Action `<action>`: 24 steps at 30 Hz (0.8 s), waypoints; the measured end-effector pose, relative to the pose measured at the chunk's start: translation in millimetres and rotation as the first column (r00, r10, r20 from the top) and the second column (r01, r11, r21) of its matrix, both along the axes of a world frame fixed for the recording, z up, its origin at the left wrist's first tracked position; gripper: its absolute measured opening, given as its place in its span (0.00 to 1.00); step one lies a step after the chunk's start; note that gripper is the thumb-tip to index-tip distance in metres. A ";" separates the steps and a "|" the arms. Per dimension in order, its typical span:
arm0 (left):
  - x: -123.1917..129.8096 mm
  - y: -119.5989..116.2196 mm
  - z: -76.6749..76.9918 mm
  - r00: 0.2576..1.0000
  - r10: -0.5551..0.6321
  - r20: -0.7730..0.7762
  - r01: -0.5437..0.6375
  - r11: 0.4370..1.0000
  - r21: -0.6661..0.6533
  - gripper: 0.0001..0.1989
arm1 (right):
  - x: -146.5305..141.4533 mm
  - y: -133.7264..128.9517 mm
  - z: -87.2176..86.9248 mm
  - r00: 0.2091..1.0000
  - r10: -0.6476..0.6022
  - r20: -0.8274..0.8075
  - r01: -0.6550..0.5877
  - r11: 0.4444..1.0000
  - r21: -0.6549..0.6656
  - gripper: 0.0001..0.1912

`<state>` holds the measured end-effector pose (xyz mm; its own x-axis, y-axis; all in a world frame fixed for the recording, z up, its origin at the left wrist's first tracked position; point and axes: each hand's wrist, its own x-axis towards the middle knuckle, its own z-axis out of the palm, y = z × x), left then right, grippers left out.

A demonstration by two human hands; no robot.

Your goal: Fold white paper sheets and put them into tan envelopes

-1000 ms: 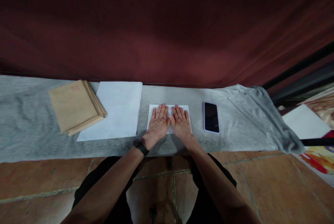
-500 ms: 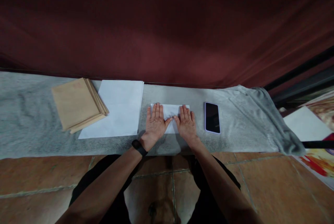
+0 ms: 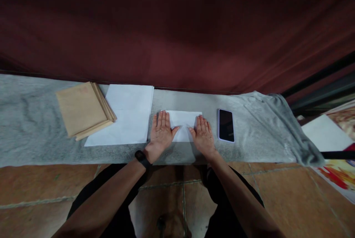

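A small white sheet of paper (image 3: pixel 183 119), perhaps folded, lies flat on the grey cloth in front of me. My left hand (image 3: pixel 162 131) rests palm down over its left end, fingers stretched out and pointing away from me. Over the right end my right hand (image 3: pixel 203 132) lies flat in the same way. Both thumbs reach inward across the paper, with a gap between their tips. Neither hand grips anything. Parts of the paper's two ends are hidden under the palms.
Left of my hands lie larger white sheets (image 3: pixel 127 119), with a stack of brown envelopes (image 3: pixel 81 108) partly over them. A phone (image 3: pixel 226 125) lies to the right. Grey cloth (image 3: pixel 257 131) covers the narrow bench; a dark red curtain (image 3: pixel 166 46) hangs behind it.
My two hands have slid apart along the paper, the left one leftward and the right one rightward. The thumbs, close together before, are now separated, and more of the paper shows.
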<state>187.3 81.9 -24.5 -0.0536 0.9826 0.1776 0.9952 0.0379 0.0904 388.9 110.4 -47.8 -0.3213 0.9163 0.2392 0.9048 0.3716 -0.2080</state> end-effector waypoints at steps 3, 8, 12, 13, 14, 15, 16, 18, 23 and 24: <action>-7.7 -4.1 -4.5 1.000 -0.002 0.028 0.001 1.000 0.030 0.38 | 2.9 -3.4 -0.3 1.000 -0.006 0.011 0.006 1.000 -0.019 0.39; -20.4 -10.3 -7.7 0.995 -0.006 0.097 -0.001 0.998 0.069 0.35 | 5.6 -7.2 6.0 0.999 -0.038 0.017 0.039 0.998 -0.055 0.38; -16.8 -17.4 1.0 0.993 -0.041 0.108 0.029 0.994 0.105 0.35 | -3.2 -17.2 17.5 1.000 0.000 0.012 0.001 0.999 -0.047 0.35; -13.2 -20.2 2.7 0.992 -0.073 0.104 0.062 0.993 0.104 0.34 | -7.4 -21.9 19.6 0.999 0.047 0.007 -0.047 0.998 -0.048 0.34; -9.0 -23.6 3.2 0.988 -0.116 0.100 0.106 0.990 0.097 0.34 | -11.9 -27.3 21.0 0.993 0.114 0.000 -0.114 0.992 -0.054 0.33; -4.7 -27.3 2.5 0.981 -0.167 0.097 0.159 0.984 0.084 0.33 | -16.3 -32.9 21.4 0.983 0.181 -0.010 -0.181 0.981 -0.067 0.33; -0.6 -31.2 0.4 0.970 -0.222 0.096 0.217 0.974 0.067 0.32 | -20.3 -38.5 20.9 0.974 0.226 -0.025 -0.228 0.971 -0.074 0.32; 5.0 -38.6 -6.3 0.949 -0.303 0.090 0.301 0.953 0.036 0.31 | -25.5 -47.5 18.0 0.962 0.269 -0.051 -0.273 0.959 -0.081 0.31; 3.5 -45.9 -17.3 0.941 -0.331 0.068 0.330 0.944 0.026 0.31 | -22.0 -51.7 11.7 0.967 0.248 -0.062 -0.251 0.966 -0.055 0.33; 1.9 -45.5 -16.6 0.944 -0.324 0.066 0.323 0.946 0.025 0.32 | -19.8 -50.5 11.6 0.970 0.238 -0.057 -0.241 0.969 -0.051 0.34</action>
<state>189.2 36.3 -41.1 0.2546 0.9464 0.1987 0.9450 -0.2871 0.1569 369.1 59.9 -36.2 -0.5220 0.8266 0.2105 0.7788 0.5625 -0.2777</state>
